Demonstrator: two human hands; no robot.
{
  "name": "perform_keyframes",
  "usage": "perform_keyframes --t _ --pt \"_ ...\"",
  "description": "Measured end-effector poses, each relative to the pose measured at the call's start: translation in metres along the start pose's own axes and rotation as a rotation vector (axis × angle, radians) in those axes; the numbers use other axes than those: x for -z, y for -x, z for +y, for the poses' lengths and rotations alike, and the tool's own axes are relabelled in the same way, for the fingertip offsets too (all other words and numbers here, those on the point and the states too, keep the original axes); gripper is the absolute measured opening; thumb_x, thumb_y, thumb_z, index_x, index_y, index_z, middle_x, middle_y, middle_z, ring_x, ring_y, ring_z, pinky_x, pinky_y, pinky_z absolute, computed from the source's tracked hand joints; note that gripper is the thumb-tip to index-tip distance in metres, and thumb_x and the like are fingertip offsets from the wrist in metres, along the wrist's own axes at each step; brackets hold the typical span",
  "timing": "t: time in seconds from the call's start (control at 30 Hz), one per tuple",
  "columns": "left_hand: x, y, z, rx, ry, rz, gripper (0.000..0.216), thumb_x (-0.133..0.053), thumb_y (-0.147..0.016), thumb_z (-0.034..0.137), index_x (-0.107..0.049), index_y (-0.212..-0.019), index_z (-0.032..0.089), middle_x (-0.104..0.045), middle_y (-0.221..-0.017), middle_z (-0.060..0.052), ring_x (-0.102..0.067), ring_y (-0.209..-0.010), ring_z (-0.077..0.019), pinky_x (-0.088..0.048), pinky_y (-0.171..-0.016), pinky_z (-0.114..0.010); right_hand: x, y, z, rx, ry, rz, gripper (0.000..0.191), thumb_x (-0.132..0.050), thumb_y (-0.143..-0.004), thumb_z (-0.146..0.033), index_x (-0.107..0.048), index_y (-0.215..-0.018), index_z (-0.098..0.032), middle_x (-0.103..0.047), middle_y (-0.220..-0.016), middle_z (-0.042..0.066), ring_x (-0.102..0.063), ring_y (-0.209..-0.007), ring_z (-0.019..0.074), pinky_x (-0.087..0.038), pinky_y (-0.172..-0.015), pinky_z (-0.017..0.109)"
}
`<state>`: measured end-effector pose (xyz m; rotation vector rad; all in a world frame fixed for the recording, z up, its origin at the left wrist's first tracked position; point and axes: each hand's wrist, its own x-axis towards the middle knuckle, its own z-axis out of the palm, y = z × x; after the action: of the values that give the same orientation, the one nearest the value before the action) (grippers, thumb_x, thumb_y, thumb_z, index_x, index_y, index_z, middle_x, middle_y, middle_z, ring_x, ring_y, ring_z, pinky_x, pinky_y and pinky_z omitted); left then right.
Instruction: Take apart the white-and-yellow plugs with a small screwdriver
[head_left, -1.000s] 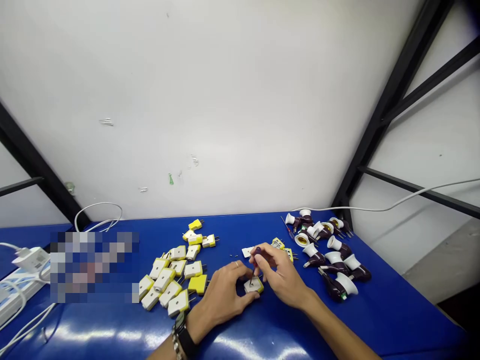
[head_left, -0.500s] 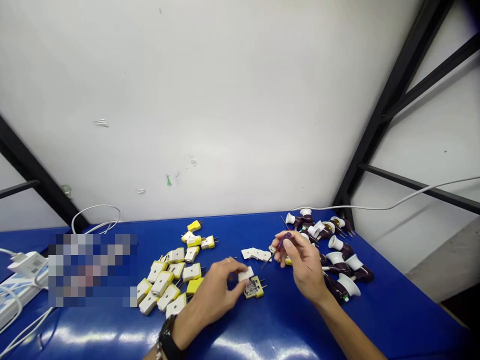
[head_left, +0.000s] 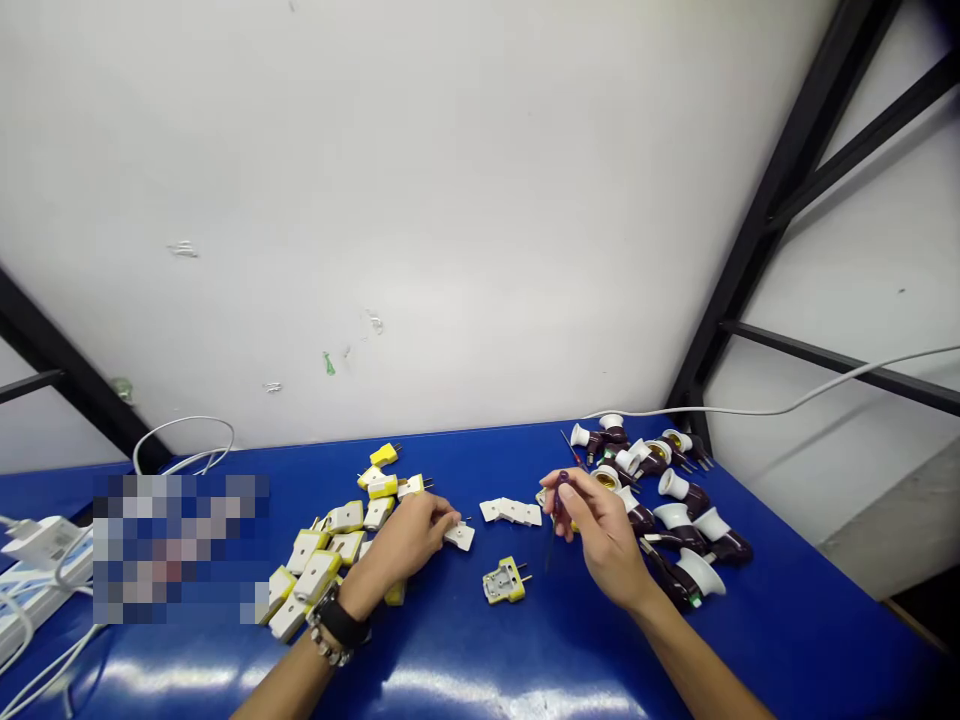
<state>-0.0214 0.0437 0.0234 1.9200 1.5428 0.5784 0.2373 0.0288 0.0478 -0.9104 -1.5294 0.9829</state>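
My left hand (head_left: 420,532) is closed with its fingertips on a white plug cover (head_left: 460,537), low over the table beside the yellow-and-white plugs (head_left: 319,575). My right hand (head_left: 596,525) grips a screwdriver (head_left: 562,490) by its dark purple handle, the thin shaft pointing down. Between the hands lies an opened plug (head_left: 505,582), its inside facing up and its pins to the right. Several loose white covers (head_left: 511,512) lie in a row behind it. Something yellow is partly hidden behind my right fingers.
Purple-and-white lamp holders (head_left: 679,525) are heaped at the right, with another thin red tool (head_left: 574,452) near them. A power strip (head_left: 45,585) with white cables stands at the left edge. A white wall (head_left: 450,200) and black frame bars (head_left: 750,270) border the blue table (head_left: 465,660).
My left hand has lifted the white cover off the opened plug and moved it left and slightly back. The screwdriver, in my right hand, now points more steeply down.
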Motion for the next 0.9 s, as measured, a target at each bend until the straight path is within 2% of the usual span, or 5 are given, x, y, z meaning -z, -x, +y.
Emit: perform_keyframes --t 0.37,0.5,0.57,0.73,0.9 --pt "0.013 -0.013 0.002 -0.025 0.083 0.038 0.048 -0.045 -0.096 0.048 -0.075 -0.104 0.012 -0.074 -0.072 -0.006 -0.068 -0.069 -0.0224 -0.048 -0.062 -0.028 -0.003 0.002 -0.006 0.005 0.378 -0.252 0.029 -0.044 -0.104 -0.036 -0.065 -0.09 -0.021 -0.056 -0.069 -0.001 -0.051 -0.062 0.0164 -0.04 -0.058 0.028" --pt "-0.002 -0.023 0.03 -0.134 -0.004 0.075 0.035 -0.05 -0.095 0.039 -0.078 -0.098 0.017 -0.077 -0.082 -0.006 -0.069 -0.075 -0.0229 -0.048 -0.07 -0.03 -0.011 0.013 0.002 0.03 0.648 -0.474 0.011 -0.062 -0.094 -0.03 -0.07 -0.095 -0.022 -0.07 -0.083 0.002 -0.063 -0.075 0.0213 -0.046 -0.069 0.031" --pt "-0.014 -0.029 0.041 -0.173 -0.072 0.07 0.03 -0.053 -0.094 0.034 -0.079 -0.097 0.02 -0.078 -0.088 -0.006 -0.069 -0.081 -0.024 -0.048 -0.073 -0.031 -0.013 0.021 0.007 0.017 0.718 -0.525 0.027 -0.075 -0.085 -0.035 -0.071 -0.109 -0.022 -0.075 -0.099 0.007 -0.068 -0.092 0.0279 -0.05 -0.08 0.034" --pt "-0.036 -0.039 0.05 -0.179 -0.203 0.099 0.018 -0.061 -0.089 0.026 -0.077 -0.098 0.023 -0.077 -0.09 -0.005 -0.069 -0.085 -0.0251 -0.046 -0.076 -0.032 -0.005 0.032 0.007 -0.102 0.906 -0.551 0.035 -0.076 -0.085 -0.035 -0.072 -0.115 -0.02 -0.073 -0.117 0.011 -0.067 -0.11 0.0337 -0.05 -0.094 0.041" --pt "-0.023 -0.027 0.045 -0.178 -0.225 0.144 0.023 -0.056 -0.094 0.027 -0.071 -0.111 0.023 -0.075 -0.096 -0.003 -0.067 -0.079 -0.0204 -0.047 -0.075 -0.03 0.014 0.04 0.008 -0.111 1.011 -0.475 0.031 -0.074 -0.087 -0.032 -0.072 -0.115 -0.02 -0.072 -0.123 0.012 -0.066 -0.115 0.0331 -0.05 -0.097 0.041"
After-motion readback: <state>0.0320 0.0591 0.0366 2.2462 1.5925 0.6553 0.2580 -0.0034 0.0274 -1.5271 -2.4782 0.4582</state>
